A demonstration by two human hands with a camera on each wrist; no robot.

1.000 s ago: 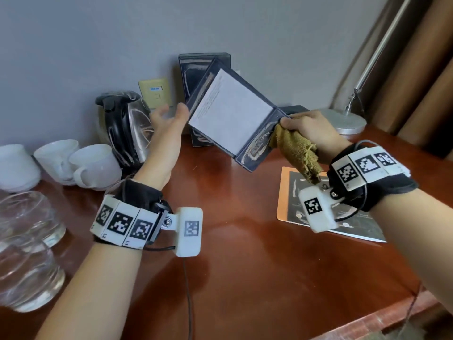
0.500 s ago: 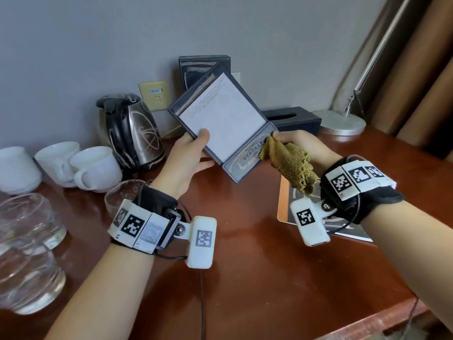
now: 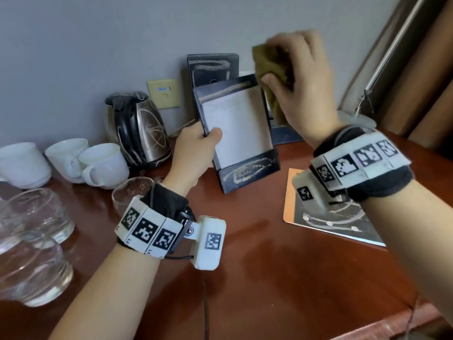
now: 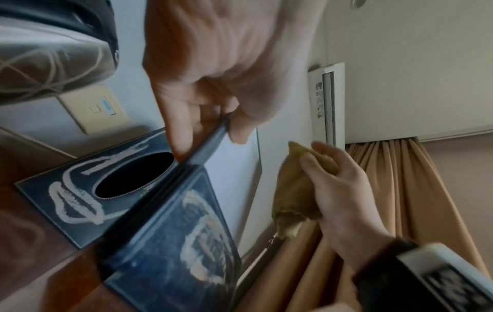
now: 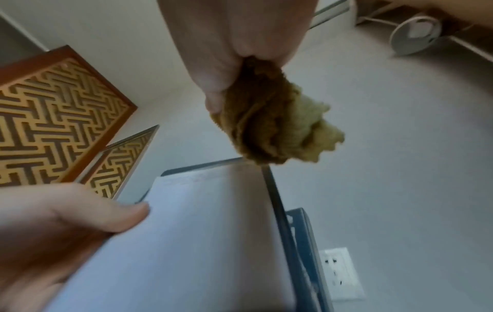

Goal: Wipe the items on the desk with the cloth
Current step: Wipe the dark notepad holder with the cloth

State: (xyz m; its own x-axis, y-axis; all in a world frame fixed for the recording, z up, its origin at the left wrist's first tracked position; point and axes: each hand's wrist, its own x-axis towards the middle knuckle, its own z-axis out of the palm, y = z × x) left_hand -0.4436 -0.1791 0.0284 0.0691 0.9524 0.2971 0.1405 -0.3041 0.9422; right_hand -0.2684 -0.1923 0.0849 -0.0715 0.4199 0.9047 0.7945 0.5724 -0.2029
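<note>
At frame centre the left hand (image 3: 196,149) pinched only the notepad holder's (image 3: 236,133) edge, so the right hand (image 3: 302,84), bunching the cloth (image 3: 270,62) seemingly against its top corner, risked twisting it loose.

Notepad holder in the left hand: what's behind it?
Behind the notepad holder, a dark blue upright box stands against the wall; its lower part is hidden. The left hand grips the holder's edge.

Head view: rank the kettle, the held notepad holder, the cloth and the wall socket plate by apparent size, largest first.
1. Notepad holder, though being nearer the camera inflates it.
2. Kettle.
3. Cloth, partly hidden by the right hand.
4. Wall socket plate.
</note>
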